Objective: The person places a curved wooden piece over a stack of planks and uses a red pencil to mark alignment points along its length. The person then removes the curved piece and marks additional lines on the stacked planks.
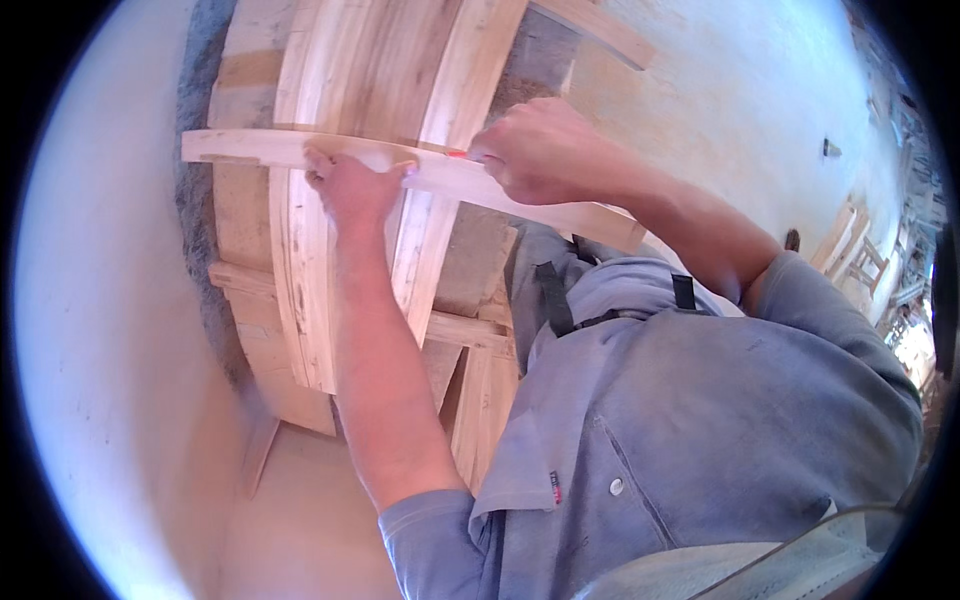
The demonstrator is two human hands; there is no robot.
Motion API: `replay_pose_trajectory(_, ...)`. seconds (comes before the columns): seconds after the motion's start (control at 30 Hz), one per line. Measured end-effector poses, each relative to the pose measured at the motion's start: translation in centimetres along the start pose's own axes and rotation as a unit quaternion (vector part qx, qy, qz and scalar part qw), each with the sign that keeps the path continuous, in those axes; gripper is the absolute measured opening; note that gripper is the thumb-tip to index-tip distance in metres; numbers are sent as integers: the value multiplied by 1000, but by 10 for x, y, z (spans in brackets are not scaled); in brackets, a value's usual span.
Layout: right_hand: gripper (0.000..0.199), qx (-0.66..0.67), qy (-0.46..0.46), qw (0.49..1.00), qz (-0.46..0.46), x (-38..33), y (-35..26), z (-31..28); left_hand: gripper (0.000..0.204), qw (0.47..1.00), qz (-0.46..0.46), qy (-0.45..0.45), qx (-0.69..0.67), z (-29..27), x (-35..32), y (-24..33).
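A long pale wooden board [450, 178] lies crosswise over several lengthwise planks [375, 70]. My left hand [355, 188] grips the near edge of this board, thumb to the right and fingers to the left. Over the board's right part, my right hand [535, 150] is closed in a fist around a thin red-ended stick [457, 154], which looks like a pencil. Its red end points left, close to the board's far edge. The rest of the stick is hidden in my fingers.
The planks rest on a wooden bench [240, 225] beside a pale wall [110, 300]. A loose board [595, 30] lies at the far right of the bench. Wooden pieces [850, 245] and a small dark object [831, 148] are on the floor at right.
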State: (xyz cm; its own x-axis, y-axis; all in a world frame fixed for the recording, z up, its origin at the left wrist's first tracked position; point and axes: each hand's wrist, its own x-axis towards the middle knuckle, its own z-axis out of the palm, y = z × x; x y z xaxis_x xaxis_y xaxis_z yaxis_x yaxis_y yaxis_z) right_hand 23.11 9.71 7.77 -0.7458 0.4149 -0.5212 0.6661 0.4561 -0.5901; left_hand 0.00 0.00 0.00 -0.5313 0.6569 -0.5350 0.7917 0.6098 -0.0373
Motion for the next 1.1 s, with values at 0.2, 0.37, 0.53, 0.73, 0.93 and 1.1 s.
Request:
replay_pose_trajectory(0.2, 18, 59, 72, 996, 4, -61, 48, 20, 119, 999, -19, -1, -40, -1, -9, 13)
replay_pose_trajectory(0.37, 17, 141, 154, 974, 87, -78, 84, 98, 116, 999, -1, 5, -36, 2, -5, 9)
replay_pose_trajectory(0.53, 26, 217, 179, 952, 125, -80, 98, 168, 111, 999, -8, 6, -31, 0, -10, 11)
replay_pose_trajectory(0.73, 29, 246, 195, 939, 139, -89, 101, 151, 88, 966, -3, 197, -168, 50, -70, 20)
replay_pose_trajectory(0.93, 28, 281, 256, 917, 118, -116, 145, 126, 61, 933, 77, 159, -313, 132, -227, 63)
replay_pose_trajectory(1.1, 26, 281, 352, 885, 115, -118, 177, 112, 53, 952, 14, 7, -305, 160, -286, 19)
